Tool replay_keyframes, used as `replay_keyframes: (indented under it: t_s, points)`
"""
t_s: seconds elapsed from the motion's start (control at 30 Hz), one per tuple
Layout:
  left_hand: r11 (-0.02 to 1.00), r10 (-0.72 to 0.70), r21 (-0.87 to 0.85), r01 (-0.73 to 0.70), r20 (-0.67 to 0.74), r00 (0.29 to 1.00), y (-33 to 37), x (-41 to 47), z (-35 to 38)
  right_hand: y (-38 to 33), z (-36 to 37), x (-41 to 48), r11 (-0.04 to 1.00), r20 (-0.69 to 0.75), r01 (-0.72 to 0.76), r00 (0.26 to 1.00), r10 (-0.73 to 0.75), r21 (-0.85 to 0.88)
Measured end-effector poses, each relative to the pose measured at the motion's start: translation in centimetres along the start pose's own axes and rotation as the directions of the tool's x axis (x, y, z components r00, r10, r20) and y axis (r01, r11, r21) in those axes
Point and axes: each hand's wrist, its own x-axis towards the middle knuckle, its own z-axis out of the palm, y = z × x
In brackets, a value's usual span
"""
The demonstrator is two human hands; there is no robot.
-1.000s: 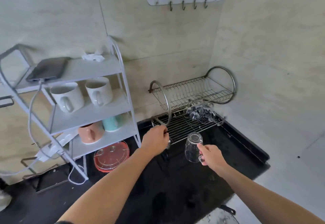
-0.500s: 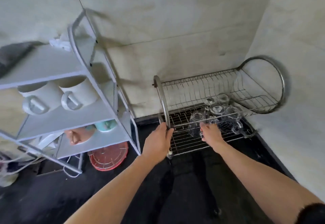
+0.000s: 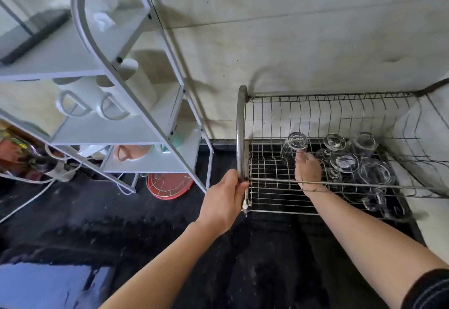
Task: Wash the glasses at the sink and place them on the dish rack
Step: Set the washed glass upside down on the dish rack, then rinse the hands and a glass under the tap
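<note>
A steel wire dish rack (image 3: 272, 194) stands on the black counter against the wall. My left hand (image 3: 224, 199) grips the rack's curved left end hoop at its front corner. My right hand (image 3: 308, 169) reaches through the rack's front rail and holds a clear glass (image 3: 294, 144), upside down on the lower grid. Several more clear glasses (image 3: 359, 165) stand upside down to its right on the same grid.
A white three-tier shelf (image 3: 145, 126) stands left of the rack with white mugs (image 3: 80, 99), a pink mug and a dark tablet on it. A red round lid (image 3: 170, 184) lies under it. The black counter (image 3: 121, 223) is wet; tiled walls close the back and right.
My right hand carried the glass from in front of the rack onto its lower grid and set it upside down. The view moved closer. My left hand stayed on the rack's hoop.
</note>
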Motion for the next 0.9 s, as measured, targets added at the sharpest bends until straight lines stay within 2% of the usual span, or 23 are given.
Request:
replay_keyframes:
  t_s: [0.17,0.23,0.3,0.43,0.57,0.67,0.77,0.9]
  points:
    - [0.999,0.043,0.0,-0.043,0.006,0.999,0.1,-0.4,-0.6,-1.1,-1.1,-1.2,0.991,0.046,-0.119,0.991,0.122,-0.068]
    - [0.998,0.051,0.031,-0.052,0.016,0.999,-0.2,-1.0,-1.1,-1.1,-1.0,-2.9,0.981,0.022,-0.183,0.983,0.185,-0.069]
    - [0.996,0.01,0.083,-0.012,0.028,1.0,-1.4,-2.3,-1.9,-1.0,-0.5,-5.6,0.976,0.018,-0.199,0.979,0.202,-0.089]
    - [0.976,-0.114,0.195,0.1,0.065,0.991,-6.1,-7.6,-4.7,-1.0,1.2,-12.0,0.978,0.033,-0.143,0.988,0.149,-0.154]
    - [0.944,-0.214,0.261,0.202,0.018,0.977,-12.1,-14.9,-9.5,-2.3,4.7,-19.5,0.969,0.09,-0.008,0.995,0.031,-0.245]
    - [0.914,-0.276,0.294,0.28,-0.057,0.959,-16.3,-20.8,-14.1,-4.7,9.2,-25.7,0.956,0.211,0.113,0.976,-0.056,-0.271]
    - [0.875,-0.332,0.319,0.365,-0.155,0.931,-20.1,-26.7,-19.2,-8.8,15.1,-32.1,0.907,0.38,0.301,0.908,-0.177,-0.296]
    - [0.82,-0.405,0.314,0.479,-0.274,0.872,-24.7,-34.3,-26.0,-14.6,22.7,-40.3,0.828,0.56,0.511,0.765,-0.318,-0.229]
